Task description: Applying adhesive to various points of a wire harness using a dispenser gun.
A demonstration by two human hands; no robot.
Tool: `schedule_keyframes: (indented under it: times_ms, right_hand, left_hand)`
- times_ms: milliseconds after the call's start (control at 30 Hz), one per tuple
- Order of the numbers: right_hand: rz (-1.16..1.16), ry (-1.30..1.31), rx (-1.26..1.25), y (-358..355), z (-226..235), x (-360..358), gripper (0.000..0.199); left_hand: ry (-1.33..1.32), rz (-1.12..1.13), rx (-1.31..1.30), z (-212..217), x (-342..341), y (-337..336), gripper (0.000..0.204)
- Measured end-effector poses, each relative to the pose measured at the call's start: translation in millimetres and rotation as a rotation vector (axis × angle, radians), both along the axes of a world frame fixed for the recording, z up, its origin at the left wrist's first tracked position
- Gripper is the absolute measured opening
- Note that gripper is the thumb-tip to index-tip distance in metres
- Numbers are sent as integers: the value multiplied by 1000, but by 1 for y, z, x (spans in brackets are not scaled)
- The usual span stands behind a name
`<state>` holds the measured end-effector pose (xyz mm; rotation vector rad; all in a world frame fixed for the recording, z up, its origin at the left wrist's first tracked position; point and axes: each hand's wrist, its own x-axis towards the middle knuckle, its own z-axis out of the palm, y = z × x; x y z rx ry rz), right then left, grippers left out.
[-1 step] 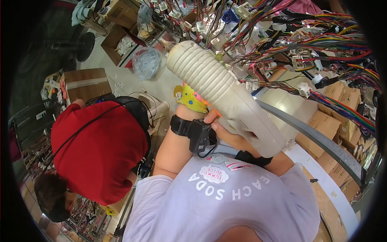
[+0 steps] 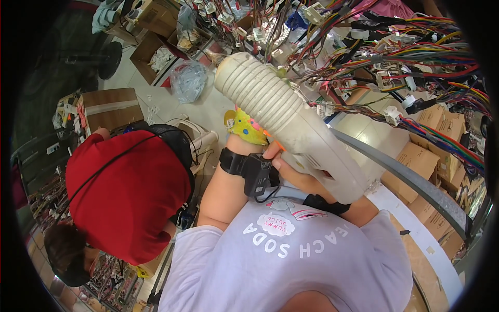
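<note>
A large off-white handheld tool (image 2: 291, 119) with a ribbed body hangs across the middle of my view, above my hands. My left hand (image 2: 247, 127) wears a yellow cover with coloured dots; the tool hides its fingers, so I cannot tell their pose. Around my left wrist is a black strap (image 2: 234, 161) carrying a small black box (image 2: 257, 176). From the other side my right hand (image 2: 280, 161) reaches over, partly behind the tool. Its thumb and a finger close together beside the box's upper edge, near an orange strip; what lies between them cannot be made out.
Bundles of coloured wires with white connectors (image 2: 384, 80) hang at the upper right. A grey metal bar (image 2: 410, 179) curves past my right side, with cardboard boxes (image 2: 416, 166) beyond. To my left, a person in red (image 2: 125, 192) bends forward. A plastic bag (image 2: 188, 82) lies on the floor.
</note>
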<state>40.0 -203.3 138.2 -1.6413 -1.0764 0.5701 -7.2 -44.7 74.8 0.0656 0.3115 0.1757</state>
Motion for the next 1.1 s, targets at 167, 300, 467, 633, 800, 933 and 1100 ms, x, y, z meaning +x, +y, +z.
schedule_keyframes:
  times_ms: [167, 300, 467, 633, 800, 933, 1100]
  right_hand:
    - [13, 333, -109, 6, 24, 2, 35]
    - [-83, 349, -80, 6, 17, -5, 36]
    - [-103, 418, -165, 5, 18, -6, 25]
    - [-100, 426, -138, 9, 31, 0, 23]
    - [-127, 541, -94, 13, 31, -2, 22]
    - [-186, 584, -43, 15, 29, -3, 22]
    - [-160, 440, -121, 13, 22, -3, 22]
  left_hand:
    - [82, 19, 477, -33, -3, 5, 24]
    - [179, -27, 184, -34, 0, 5, 26]
    - [118, -91, -91, -44, -2, 12, 33]
    - [322, -61, 241, -25, 8, 3, 27]
    - [87, 38, 374, -23, 21, 9, 25]
    - [364, 100, 186, 10, 35, 2, 27]
    - [183, 114, 307, 16, 34, 2, 27]
